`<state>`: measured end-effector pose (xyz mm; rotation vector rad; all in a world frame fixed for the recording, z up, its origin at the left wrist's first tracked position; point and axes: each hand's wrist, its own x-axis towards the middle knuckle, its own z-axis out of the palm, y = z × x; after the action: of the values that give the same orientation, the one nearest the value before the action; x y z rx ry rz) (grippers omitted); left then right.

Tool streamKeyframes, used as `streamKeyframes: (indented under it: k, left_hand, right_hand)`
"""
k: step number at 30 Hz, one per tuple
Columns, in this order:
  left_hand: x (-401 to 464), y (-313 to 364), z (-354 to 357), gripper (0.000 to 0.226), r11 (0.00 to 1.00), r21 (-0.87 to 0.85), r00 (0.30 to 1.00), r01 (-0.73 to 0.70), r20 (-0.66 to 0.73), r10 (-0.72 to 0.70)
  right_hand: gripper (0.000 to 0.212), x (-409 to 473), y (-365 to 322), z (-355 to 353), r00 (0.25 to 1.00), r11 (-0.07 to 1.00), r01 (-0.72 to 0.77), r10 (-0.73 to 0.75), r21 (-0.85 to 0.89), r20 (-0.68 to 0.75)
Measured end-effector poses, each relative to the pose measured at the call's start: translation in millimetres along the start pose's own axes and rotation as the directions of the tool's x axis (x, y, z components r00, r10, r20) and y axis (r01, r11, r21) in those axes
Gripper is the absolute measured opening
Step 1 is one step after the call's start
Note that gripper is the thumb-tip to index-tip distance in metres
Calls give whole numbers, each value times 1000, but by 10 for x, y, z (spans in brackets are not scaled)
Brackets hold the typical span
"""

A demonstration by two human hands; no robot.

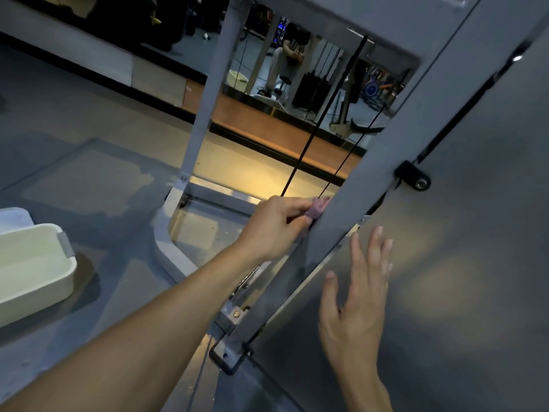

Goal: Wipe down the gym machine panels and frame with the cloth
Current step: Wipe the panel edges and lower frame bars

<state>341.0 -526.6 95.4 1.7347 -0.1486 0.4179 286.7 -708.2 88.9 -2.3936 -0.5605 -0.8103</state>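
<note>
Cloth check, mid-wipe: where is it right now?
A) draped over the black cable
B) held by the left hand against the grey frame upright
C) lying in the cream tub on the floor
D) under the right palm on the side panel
B: the left hand pinches the pinkish cloth against the slanted frame upright, while the right hand lies flat and bare on the side panel.

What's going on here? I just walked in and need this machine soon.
A person is wiping it down. Their left hand pinches a small purplish cloth against the edge of a grey frame post, while the right hand rests flat, fingers spread, on the grey side panel. A pale tub sits on the floor nearby.
</note>
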Motion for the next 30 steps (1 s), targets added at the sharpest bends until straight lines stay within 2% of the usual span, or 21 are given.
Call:
streamKeyframes:
  k: [4, 8, 10, 14, 17, 21, 26, 30]
  left_hand:
    - [234, 462, -48, 35, 971, -189, 988, -149, -67, 138]
    - [315, 429, -9, 37, 967, -198, 986, -159, -81, 146]
    - [393, 400, 8, 37, 966, -197, 985, -169, -74, 157]
    - [565, 528, 7, 38, 939, -268, 977, -215, -55, 208]
    - [672, 660, 25, 37, 905, -351, 971, -240, -80, 226]
    - [838, 762, 32, 36, 861, -446, 969, -244, -82, 232]
    - [1010, 608, 84, 36, 908, -356, 975, -221, -60, 214]
    - [1098, 376, 127, 32, 930, -347, 990, -123, 19, 138]
  right_hand:
    - [65, 110, -61, -45, 998, 998, 57, -57, -15, -40]
    - [66, 276, -128, -183, 989, 998, 64, -65, -8, -135]
    - [64, 381, -153, -277, 977, 993, 116, -120, -31, -174]
    - [57, 791, -261, -533, 941, 942, 283, -309, -178, -140]
    - [57, 1188, -324, -754, 914, 881, 335, -390, -334, -111]
    - [62, 1665, -402, -1013, 888, 787, 355, -453, -504, -82]
    - [62, 1957, -416, -1082, 834, 695, 383, -544, -608, -97]
    - [60, 1972, -333, -994, 793, 654, 374, -593, -658, -139]
